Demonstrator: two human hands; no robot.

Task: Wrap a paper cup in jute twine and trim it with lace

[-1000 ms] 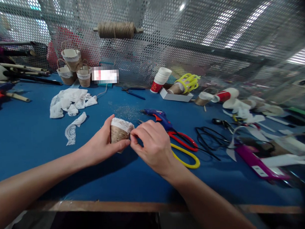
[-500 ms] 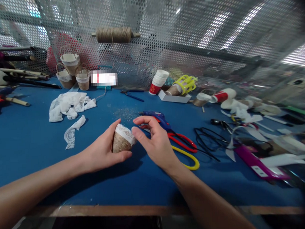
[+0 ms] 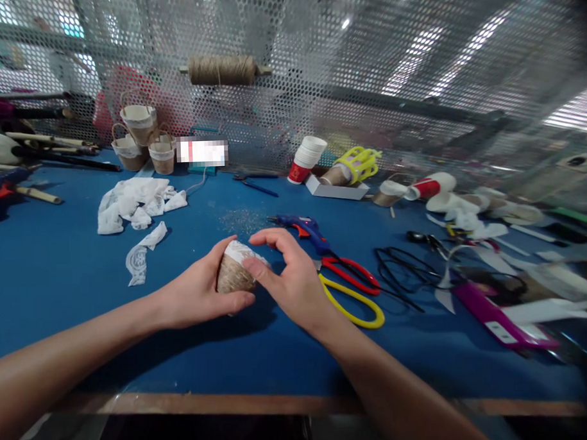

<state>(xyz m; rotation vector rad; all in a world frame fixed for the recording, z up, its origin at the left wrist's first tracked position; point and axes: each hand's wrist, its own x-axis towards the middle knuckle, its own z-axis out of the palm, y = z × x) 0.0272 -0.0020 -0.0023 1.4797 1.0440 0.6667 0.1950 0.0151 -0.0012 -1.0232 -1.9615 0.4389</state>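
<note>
My left hand (image 3: 194, 291) is wrapped around a small twine-wrapped cup (image 3: 234, 275), which lies tilted with its rim up and to the right. A white lace band (image 3: 237, 251) runs around the cup's rim end. My right hand (image 3: 295, 278) has its thumb pressed on the lace, while its fingers curl around the far side of the rim, their tips partly hidden. Just beyond that hand lies a blue glue gun (image 3: 307, 231). Scissors with one red and one yellow handle (image 3: 357, 315) rest to its right, their blades mostly hidden.
White lace (image 3: 136, 201) lies heaped at left, with a loose lace strip (image 3: 143, 254) nearer. Finished small baskets (image 3: 138, 123) are stacked behind. Paper cups (image 3: 307, 158) stand at the back. Black cable (image 3: 396, 274) and a purple power strip (image 3: 489, 316) occupy the right. A twine spool (image 3: 222, 70) hangs above.
My right thumb has moved left onto the lace band and presses there. The cup has turned slightly in my left hand. The view has shifted a little.
</note>
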